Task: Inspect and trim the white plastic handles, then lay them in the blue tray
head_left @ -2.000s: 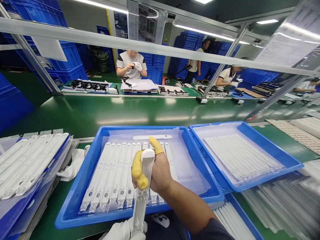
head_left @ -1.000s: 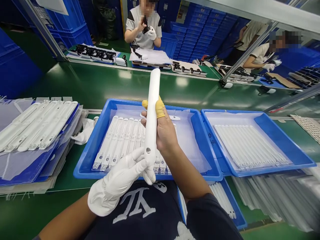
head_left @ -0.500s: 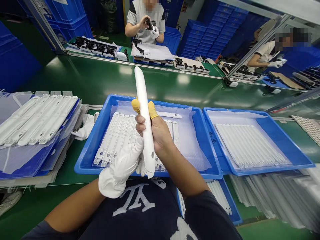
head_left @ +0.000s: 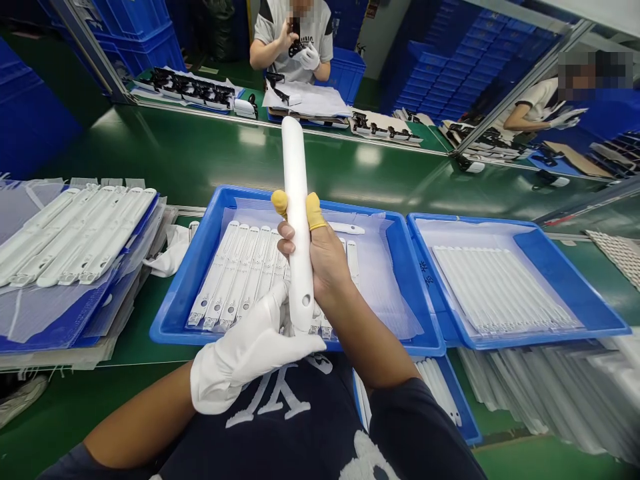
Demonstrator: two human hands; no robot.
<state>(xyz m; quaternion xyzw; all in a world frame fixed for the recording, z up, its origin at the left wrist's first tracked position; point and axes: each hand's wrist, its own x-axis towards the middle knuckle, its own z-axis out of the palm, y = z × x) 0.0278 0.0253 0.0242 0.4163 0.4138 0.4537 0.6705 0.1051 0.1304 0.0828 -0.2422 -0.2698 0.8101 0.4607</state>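
My right hand [head_left: 327,257], bare except for yellow finger cots on thumb and forefinger, is closed round a long white plastic part [head_left: 299,220]. The part stands nearly upright, its smooth face towards me and a small round hole near the lower end. My left hand [head_left: 245,350], in a white glove, holds that lower end, thumb stretched out across the bottom and fingers partly hidden behind it. Below lies a blue tray [head_left: 173,293] with a row of similar white parts [head_left: 235,267] on a thin translucent sheet; another part [head_left: 347,228] lies crosswise at its back.
A second blue tray [head_left: 595,313] with a row of white parts stands at right. At left, more white parts [head_left: 100,233] lie on stacked sheets. A white glove [head_left: 170,253] lies beside the tray. Across the green bench [head_left: 200,150], a co-worker [head_left: 293,50] handles a black piece.
The white part has turned more upright and its upper end has shifted right. My left thumb has spread out under the lower end.
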